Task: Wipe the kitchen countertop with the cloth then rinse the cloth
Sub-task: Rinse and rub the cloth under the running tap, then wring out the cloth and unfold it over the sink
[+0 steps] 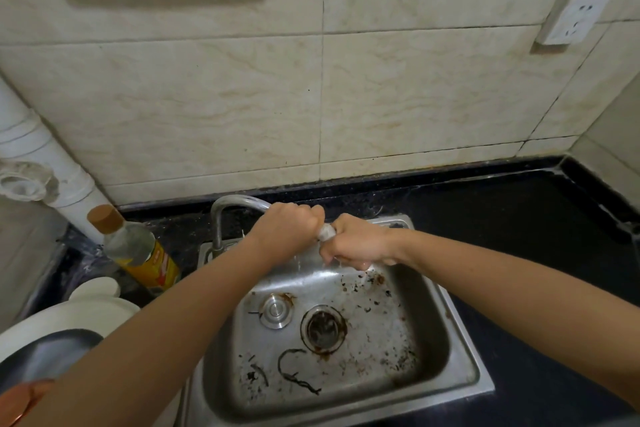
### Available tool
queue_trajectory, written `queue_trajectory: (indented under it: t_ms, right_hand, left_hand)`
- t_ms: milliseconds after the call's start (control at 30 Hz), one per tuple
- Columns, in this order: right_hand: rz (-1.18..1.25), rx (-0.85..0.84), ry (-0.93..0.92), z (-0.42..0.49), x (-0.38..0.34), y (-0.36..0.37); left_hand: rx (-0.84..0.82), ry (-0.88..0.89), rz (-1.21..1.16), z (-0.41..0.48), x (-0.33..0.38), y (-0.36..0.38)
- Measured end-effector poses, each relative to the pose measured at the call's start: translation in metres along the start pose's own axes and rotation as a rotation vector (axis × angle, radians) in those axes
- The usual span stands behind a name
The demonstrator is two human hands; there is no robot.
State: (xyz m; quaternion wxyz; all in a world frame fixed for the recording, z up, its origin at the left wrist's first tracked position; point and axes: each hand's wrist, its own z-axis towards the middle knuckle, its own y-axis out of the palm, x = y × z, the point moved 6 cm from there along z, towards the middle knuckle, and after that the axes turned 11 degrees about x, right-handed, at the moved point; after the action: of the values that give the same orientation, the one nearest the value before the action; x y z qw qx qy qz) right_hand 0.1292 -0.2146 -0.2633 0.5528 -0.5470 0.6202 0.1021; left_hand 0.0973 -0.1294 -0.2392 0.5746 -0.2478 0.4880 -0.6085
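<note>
Above sink (460,333), cloth (326,231) between both hands

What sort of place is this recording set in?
Most likely a home kitchen: a stained stainless-steel sink set into a black stone countertop, a curved metal tap over it, and a clear bottle with a brown cap and yellow label beside it.
</note>
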Motion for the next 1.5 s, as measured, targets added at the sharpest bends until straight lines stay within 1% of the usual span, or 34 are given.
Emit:
queue_trajectory:
  t_ms: [67, 100, 167, 200, 300, 333, 400, 467, 500, 567, 600, 633, 667, 700, 733, 767, 800, 833, 967, 1000, 1033, 1133, 1167, 1200, 1233, 1267, 1300, 1333, 1367, 1400, 1467, 1500]
  right_hand:
    - [-0.096, 0.024, -0.062, -0.001, 0.0, -0.003]
    - [-0.126, 0.036, -0.086, -0.003, 0.002, -0.006]
    - [-0.1, 0.047, -0.084, -0.005, 0.007, -0.01]
    - [-0.063, 0.056, -0.059, -0.005, 0.012, -0.013]
    - [0.147, 0.106, 0.003, 0.0, 0.021, -0.022]
    - [0.195, 0.122, -0.001, 0.0, 0.021, -0.024]
    - [0.188, 0.197, -0.054, 0.002, 0.022, -0.03]
    - [0.064, 0.368, -0.215, -0.002, 0.015, -0.037]
    - [-0.045, 0.491, -0.342, -0.008, 0.007, -0.041]
    - [-0.402, 0.735, -0.71, -0.024, -0.014, -0.042]
    - [-0.559, 0.787, -0.862, -0.03, -0.021, -0.037]
    - [-0.631, 0.803, -0.943, -0.033, -0.023, -0.033]
    - [-0.605, 0.794, -0.936, -0.033, -0.024, -0.033]
    - [-0.498, 0.776, -0.85, -0.032, -0.024, -0.038]
    - [-0.342, 0.756, -0.72, -0.03, -0.02, -0.045]
    - [-0.191, 0.704, -0.578, -0.026, -0.014, -0.049]
    - [-0.08, 0.648, -0.474, -0.024, -0.01, -0.049]
    - [-0.024, 0.612, -0.427, -0.023, -0.007, -0.047]
    - [0.049, 0.474, -0.429, -0.02, -0.012, -0.038]
    - [0.135, 0.404, -0.383, -0.018, -0.01, -0.037]
    - [0.27, 0.31, -0.322, -0.016, -0.008, -0.037]
    - [0.817, -0.087, -0.086, -0.018, -0.004, -0.028]
    - [0.92, -0.163, -0.04, -0.019, -0.003, -0.026]
    - [0.923, -0.18, -0.021, -0.018, -0.002, -0.025]
    - [0.815, -0.122, -0.033, -0.015, 0.0, -0.025]
    - [0.609, 0.01, -0.075, -0.012, 0.003, -0.028]
    - [0.373, 0.194, -0.122, -0.01, 0.004, -0.034]
    - [0.198, 0.383, -0.162, -0.011, 0.004, -0.041]
    - [0.124, 0.514, -0.217, -0.015, 0.0, -0.046]
    - [0.136, 0.565, -0.28, -0.019, -0.005, -0.046]
    - [0.198, 0.514, -0.371, -0.025, -0.017, -0.037]
    - [0.223, 0.486, -0.38, -0.025, -0.02, -0.033]
  left_hand:
    - [-0.003, -0.041, -0.097, -0.003, 0.005, 0.0]
    - [-0.025, -0.116, -0.155, -0.007, 0.004, 0.002]
    - [-0.146, -0.366, -0.406, -0.02, -0.003, 0.006]
    - [-0.158, -0.5, -0.586, -0.026, -0.007, 0.006]
    - [-0.135, -0.827, -1.095, -0.037, -0.017, 0.002]
    - [-0.118, -0.894, -1.204, -0.039, -0.02, 0.0]
    - [-0.069, -1.02, -1.319, -0.04, -0.027, -0.005]
    - [-0.06, -1.232, -1.451, -0.044, -0.032, -0.001]
    - [-0.063, -1.368, -1.539, -0.047, -0.03, 0.001]
    - [-0.059, -1.614, -1.692, -0.05, -0.024, 0.005]
    - [-0.056, -1.683, -1.736, -0.051, -0.021, 0.005]
    - [-0.05, -1.714, -1.756, -0.051, -0.02, 0.004]
    - [-0.039, -1.714, -1.755, -0.051, -0.019, 0.002]
    - [-0.023, -1.695, -1.73, -0.051, -0.021, 0.0]
    - [-0.001, -1.664, -1.689, -0.051, -0.023, -0.004]
    - [0.019, -1.627, -1.644, -0.05, -0.026, -0.008]
    - [0.028, -1.586, -1.617, -0.049, -0.028, -0.011]
    - [0.017, -1.547, -1.612, -0.048, -0.028, -0.015]
    - [-0.115, -1.46, -1.656, -0.044, -0.025, -0.026]
    - [-0.122, -1.452, -1.629, -0.045, -0.027, -0.028]
    - [-0.112, -1.443, -1.592, -0.044, -0.031, -0.03]
    - [-0.051, -1.407, -1.555, -0.04, -0.037, -0.038]
    - [-0.032, -1.402, -1.565, -0.038, -0.037, -0.04]
    - [-0.007, -1.403, -1.565, -0.036, -0.036, -0.042]
    - [0.018, -1.411, -1.555, -0.035, -0.036, -0.042]
    - [0.042, -1.427, -1.544, -0.036, -0.036, -0.041]
    - [0.066, -1.452, -1.535, -0.037, -0.036, -0.039]
    - [0.093, -1.487, -1.529, -0.039, -0.036, -0.037]
    - [0.119, -1.522, -1.524, -0.041, -0.036, -0.035]
    - [0.143, -1.545, -1.522, -0.042, -0.037, -0.034]
    - [0.159, -1.545, -1.503, -0.042, -0.038, -0.032]
    - [0.152, -1.528, -1.484, -0.041, -0.037, -0.032]
